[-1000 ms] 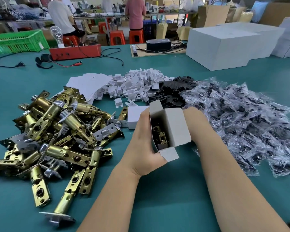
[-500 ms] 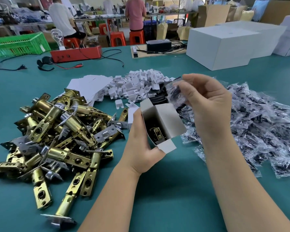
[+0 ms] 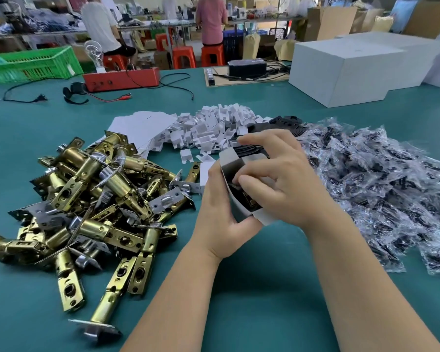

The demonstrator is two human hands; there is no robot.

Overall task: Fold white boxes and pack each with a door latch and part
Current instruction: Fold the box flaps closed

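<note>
White box (image 3: 230,163) at frame centre, held off the table (image 3: 264,313), open side facing up and toward the camera. Long axis runs from upper left to lower right; end flap open at the lower right. Brass latch (image 3: 249,201) visible inside, lying along that axis.

Left hand (image 3: 220,212) grips the box from the left, thumb along the near wall, fingers hidden behind it. Right hand (image 3: 282,181) sits directly over the opening, fingers curled, tips down in the box mouth. Probably pressing a bagged part in; the part itself is hidden, so cannot tell if anything is pinched.

Judgement: right hand nearer the opening; insertion goes down along the box axis, then flaps remain to close.

Surroundings: brass latch pile (image 3: 92,199) at left, bagged parts (image 3: 381,189) at right, small white inserts (image 3: 214,128) and flat box blanks (image 3: 137,125) above centre.
</note>
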